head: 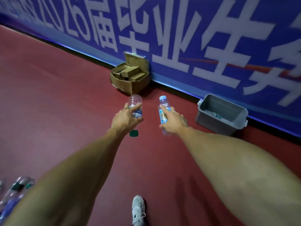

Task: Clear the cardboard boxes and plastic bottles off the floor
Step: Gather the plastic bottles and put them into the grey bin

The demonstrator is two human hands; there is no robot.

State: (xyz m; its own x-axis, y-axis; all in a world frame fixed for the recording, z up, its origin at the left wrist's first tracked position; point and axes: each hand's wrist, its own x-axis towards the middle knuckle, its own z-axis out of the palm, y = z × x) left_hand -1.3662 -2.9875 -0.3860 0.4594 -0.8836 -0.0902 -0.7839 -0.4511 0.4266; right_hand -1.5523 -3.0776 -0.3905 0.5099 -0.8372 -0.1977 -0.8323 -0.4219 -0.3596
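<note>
At the far lower left, a blurred heap of plastic bottles (pixel 16 188) lies on the red floor (pixel 48 95), partly hidden behind the left forearm. Further in, the left hand (pixel 125 119) reaches forward with its fingers curled round a clear bottle (pixel 135 104). The bottle's base points away from the person and its green cap (pixel 133 133) sticks out below the hand, nearest the camera. Beyond this hand, an open cardboard box (pixel 123 84) stands on the floor against the blue banner (pixel 211 38) with large white characters. One flap is raised against the banner, and several small boxes (pixel 130 71) are packed inside. Near the bottom edge, between the two arms, a white shoe (pixel 138 209) is planted on the floor. To the right of centre, the right hand (pixel 175 122) grips a labelled bottle (pixel 163 111) round its middle. Its pale blue cap points away towards the wall and the forefinger lies along the label. Both held bottles are in the air above the floor, near each other but not touching. Further right, a grey bin (pixel 216 123) sits on the floor just beside the foot of the banner, well apart from the cardboard box. A few bottles show dimly at its bottom, too blurred to count.
</note>
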